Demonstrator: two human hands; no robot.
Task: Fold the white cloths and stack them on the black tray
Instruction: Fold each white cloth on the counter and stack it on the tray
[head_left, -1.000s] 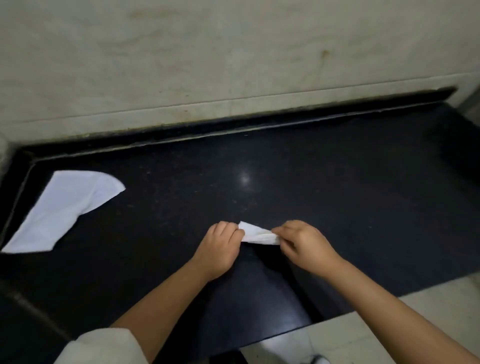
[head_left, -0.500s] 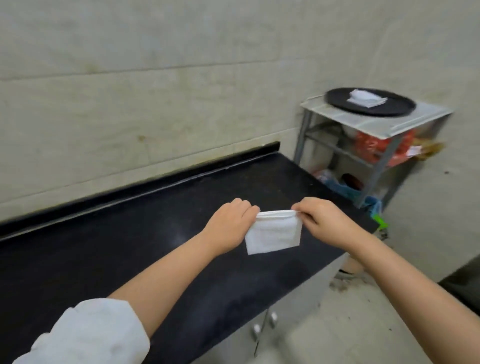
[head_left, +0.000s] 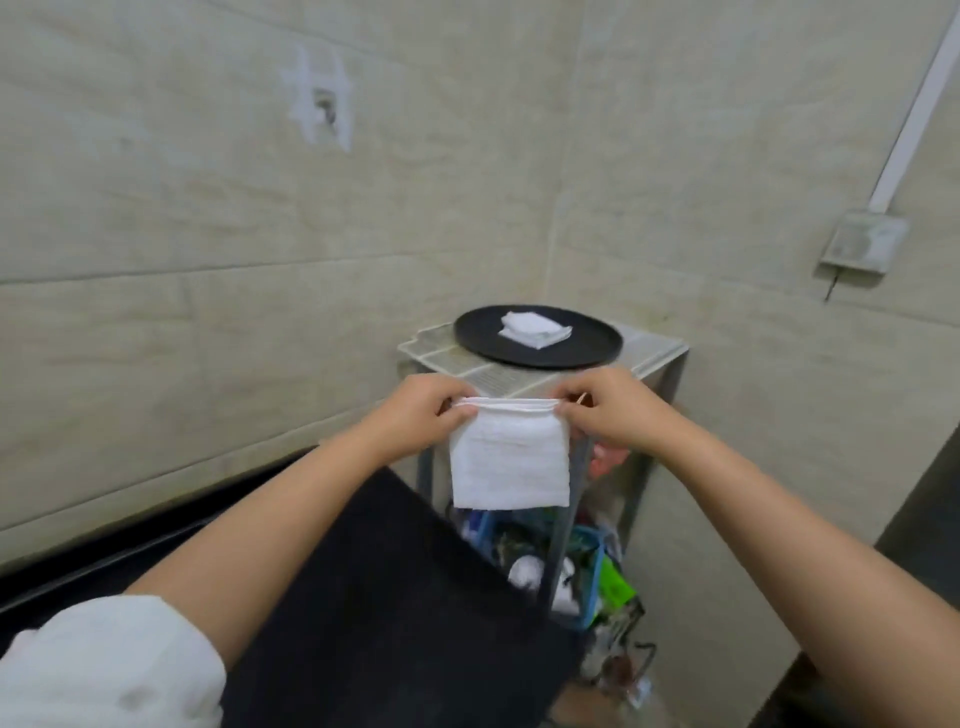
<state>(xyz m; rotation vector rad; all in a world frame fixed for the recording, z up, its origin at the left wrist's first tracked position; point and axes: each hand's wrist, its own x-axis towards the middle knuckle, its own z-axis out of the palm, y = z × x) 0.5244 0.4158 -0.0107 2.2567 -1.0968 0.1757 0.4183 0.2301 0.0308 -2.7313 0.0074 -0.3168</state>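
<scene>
Cloth carried off the worktop toward the tray since half a second ago; it hangs folded, soft towelling, from its top edge, left hand and right hand each pinching a corner; long axis runs hand to hand; black tray, round and shallow, lies straight ahead on the stand's top, folded cloths stacked mid-tray; both hands equally near.

pale beige tiled walls meet in a corner beyond the fingers. a grey metal shelf stand fills that corner, cluttered bins below it. a black tabletop lies beneath the fingers. a grey wall box with white conduit sits upper right.
</scene>
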